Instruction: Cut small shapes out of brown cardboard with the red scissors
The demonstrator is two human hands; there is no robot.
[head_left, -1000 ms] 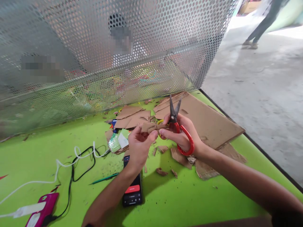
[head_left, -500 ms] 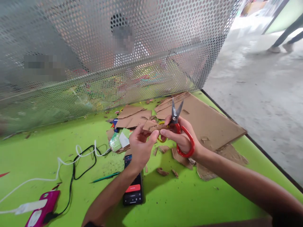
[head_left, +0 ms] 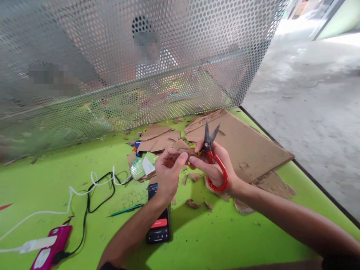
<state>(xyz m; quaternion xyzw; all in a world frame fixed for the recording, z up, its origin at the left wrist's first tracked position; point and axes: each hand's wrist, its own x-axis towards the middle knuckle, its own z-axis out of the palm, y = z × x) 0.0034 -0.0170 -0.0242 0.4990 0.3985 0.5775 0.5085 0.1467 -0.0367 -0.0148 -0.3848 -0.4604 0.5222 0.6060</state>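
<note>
Both my hands meet over the middle of the green table, around a small brown piece of cardboard (head_left: 189,151). My left hand (head_left: 170,170) pinches its left end between thumb and fingers. With thumb and fingertips, my right hand (head_left: 216,167) grips the other end. Red-handled scissors (head_left: 207,145) hang on that same right hand, one loop around it, their dark blades apart and pointing away from me. Behind the hands lie cut cardboard sheets (head_left: 159,140); a yellow-handled item (head_left: 194,147) is partly hidden by my fingers.
A phone (head_left: 158,225) lies below my left wrist, a green pen (head_left: 125,210) beside it. A pink power bank (head_left: 53,245) with white and black cables is at left. A large cardboard sheet (head_left: 242,150) covers the right side. A perforated metal screen (head_left: 118,86) stands behind; people show through it.
The scissors have tilted slightly and sit a little lower, their blades still apart. Both hands keep the cardboard piece with small finger shifts. The walking person's legs at upper right have left view.
</note>
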